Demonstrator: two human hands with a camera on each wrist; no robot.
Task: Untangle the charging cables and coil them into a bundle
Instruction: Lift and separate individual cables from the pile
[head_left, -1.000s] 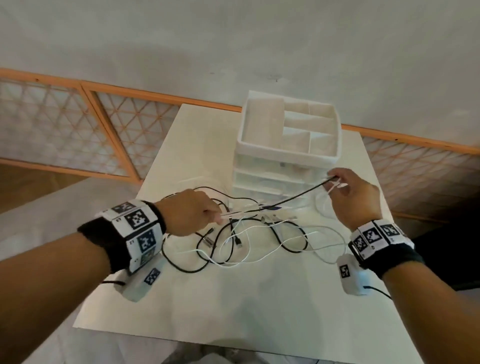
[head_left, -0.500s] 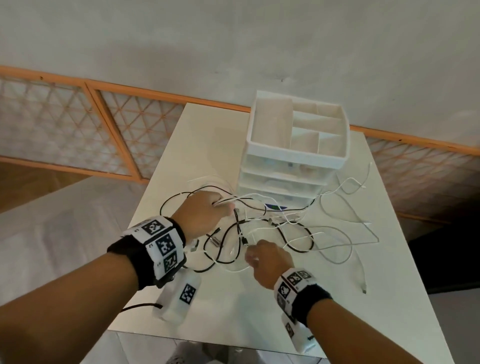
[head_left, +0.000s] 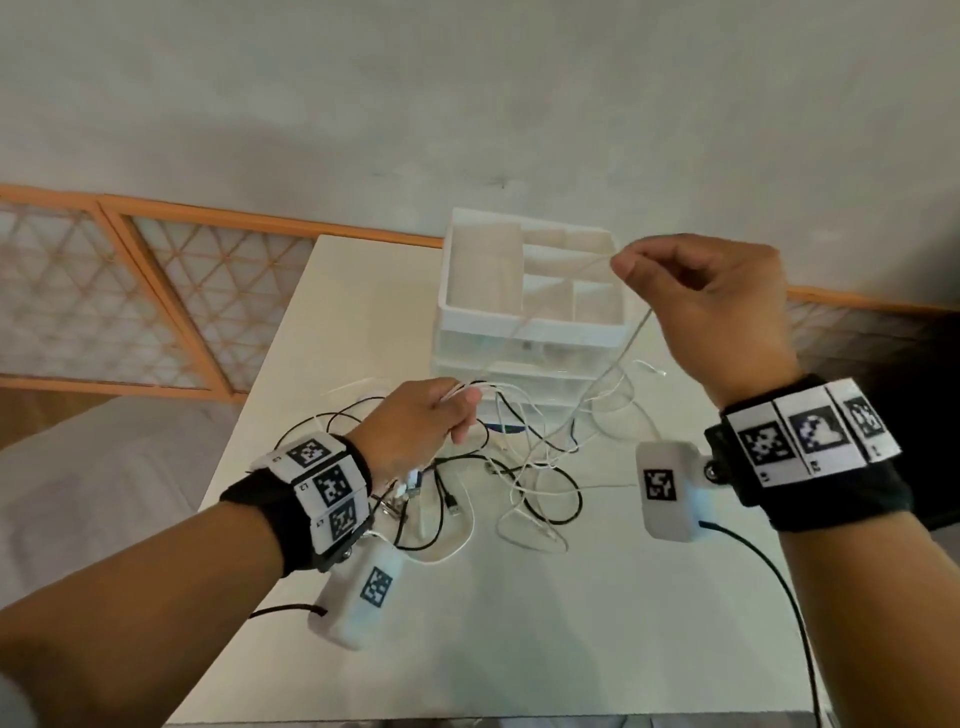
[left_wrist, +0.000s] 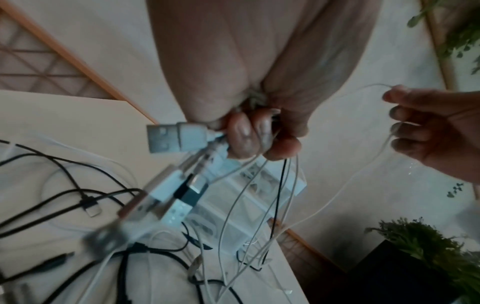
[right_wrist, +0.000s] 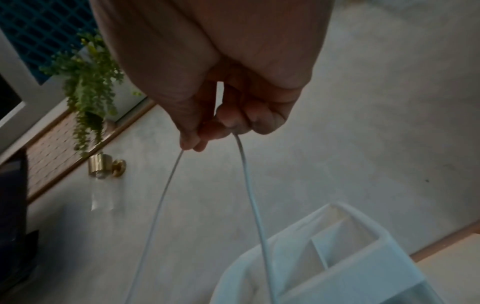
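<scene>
A tangle of black and white charging cables (head_left: 519, 483) lies on the white table (head_left: 519, 623) in front of the drawer unit. My left hand (head_left: 415, 426) grips a bunch of cable ends just above the table; their USB plugs (left_wrist: 176, 139) stick out under its fist (left_wrist: 254, 131). My right hand (head_left: 711, 301) is raised high over the drawer unit and pinches a loop of one white cable (right_wrist: 249, 185) between thumb and fingers (right_wrist: 205, 131). Both strands of that white cable (head_left: 631, 338) hang down toward the tangle and the left hand.
A white stacked drawer unit (head_left: 530, 322) with an open compartment tray on top stands at the back of the table. An orange-framed lattice railing (head_left: 156, 291) runs behind, against a pale wall. Potted plants (left_wrist: 428, 253) stand to the right.
My right hand left the tangle near the table's front and rose up and right, lifting a white cable over the drawer unit. The left hand kept its grip and rose slightly.
</scene>
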